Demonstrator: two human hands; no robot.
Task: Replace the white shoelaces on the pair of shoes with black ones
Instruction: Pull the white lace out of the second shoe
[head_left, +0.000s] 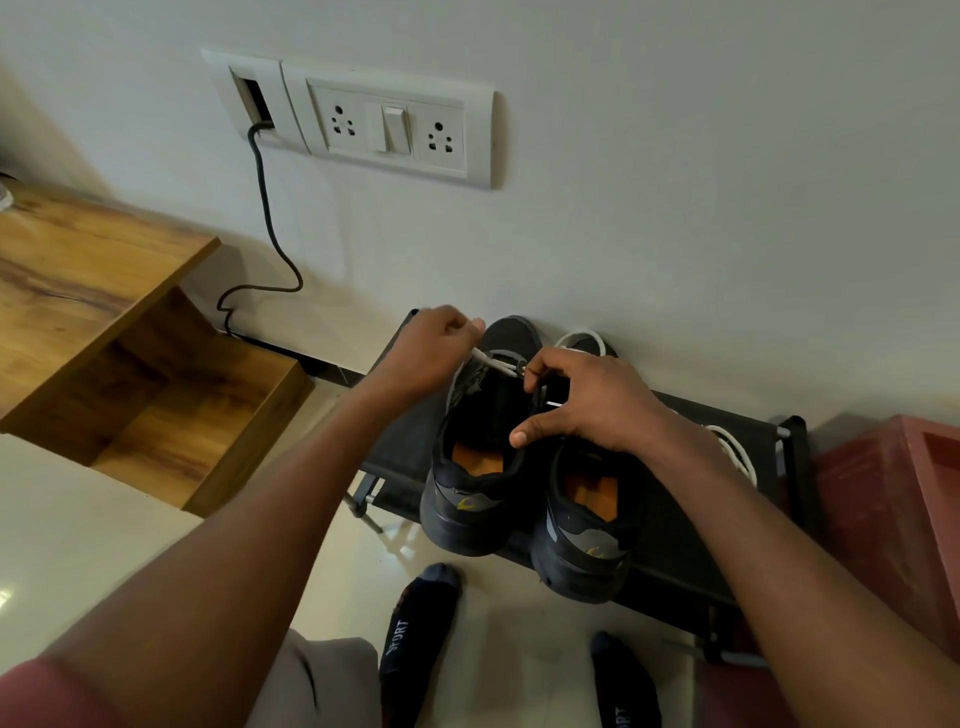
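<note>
Socks (426, 618): my dark pair on the floor, bottom centre.
Shoes: left shoe (480, 452) and right shoe (587, 525) on the black rack (685, 545), mid-frame.
Right hand (587, 400): I see fingers curled at the left shoe's eyelets, thumb spread.
Left hand (431, 348): pinching the white lace (493, 362).
Loose white lace (735, 449): right on the rack.
Socket panel (389, 130): upper wall.

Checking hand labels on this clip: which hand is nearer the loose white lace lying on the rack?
Right. The right hand rests over the shoes, just left of the loose white lace in the picture. The left hand pinches the lace on the left shoe, farther away.
</note>
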